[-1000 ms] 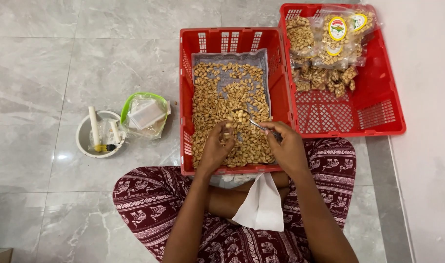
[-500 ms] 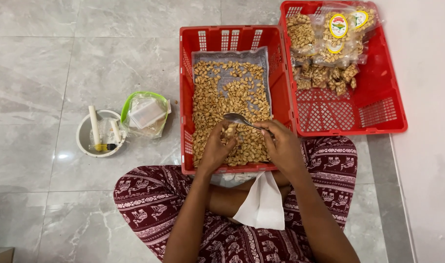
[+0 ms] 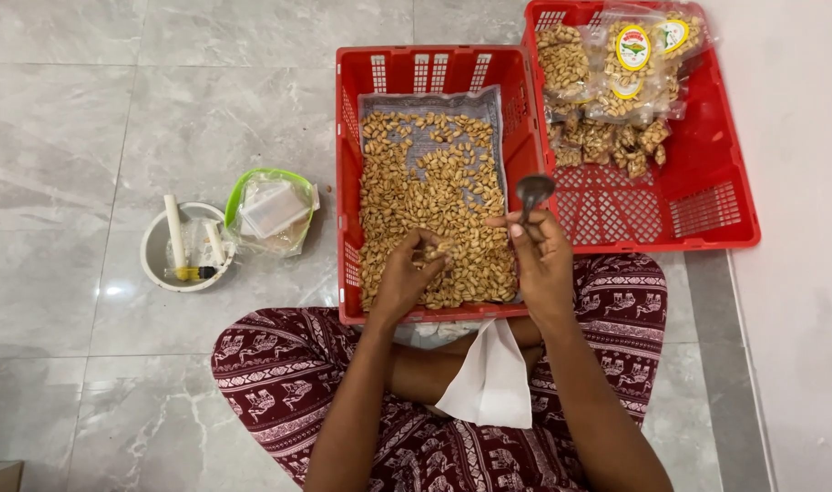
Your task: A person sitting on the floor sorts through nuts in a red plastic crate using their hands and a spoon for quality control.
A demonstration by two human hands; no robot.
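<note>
A red plastic crate (image 3: 350, 228) in front of my crossed legs holds a grey sheet covered with loose peanuts (image 3: 429, 196). My left hand (image 3: 405, 278) rests on the near part of the heap, its fingers pinched on a few peanuts. My right hand (image 3: 541, 260) hovers at the crate's right edge, gripping a metal spoon (image 3: 531, 193) upright with its bowl raised and empty. A white cloth (image 3: 490, 381) lies on my lap between my forearms.
A second red crate (image 3: 707, 205) at the right holds several clear packets of peanuts (image 3: 616, 82) at its far end. On the grey tile floor to the left stand a white bowl (image 3: 156, 264) with sticks and a green-rimmed clear box (image 3: 270, 210).
My right hand lifted the spoon out of the peanuts and tipped it upright. My left hand stayed on the heap, closing on a few nuts.
</note>
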